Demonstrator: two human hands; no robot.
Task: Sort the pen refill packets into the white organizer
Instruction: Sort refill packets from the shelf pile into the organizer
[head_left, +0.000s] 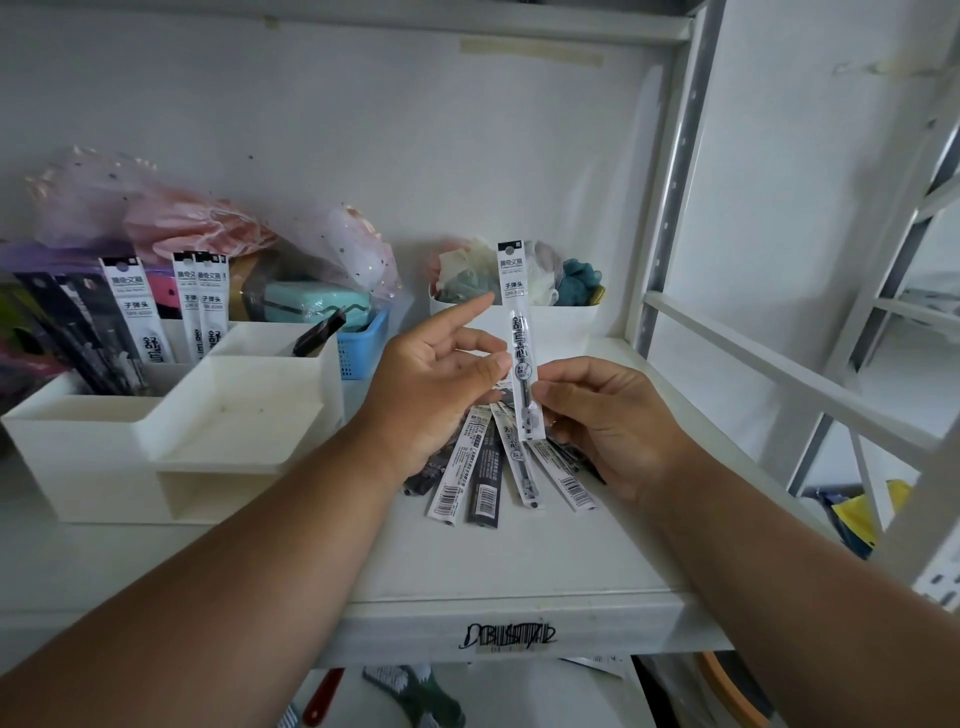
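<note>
- right hand (618, 421) nearest, fingers (545, 392) pinched on lower part of one pen refill packet (521, 332), held upright above the shelf (467, 561)
- left hand (441, 384) just beside it, thumb touching packet's left edge mid-length, index finger stretched out toward the header card; the rest loosely curled, no full grip
- held packet: long axis near vertical, printed header up, refill tip end down by right fingers
- looks very light, thin clear sleeve, likely slippery and floppy; refill inside gives some stiffness. Best pinched flat-face mid or low, not by the edge
- loose packets (498, 467) fanned flat on shelf under both hands, barcode ends pointing toward the person
- white organizer (171, 415) left, well apart; sorted packets (137, 317) stand upright in rear compartments, headers up
- front tray compartment looks empty
</note>
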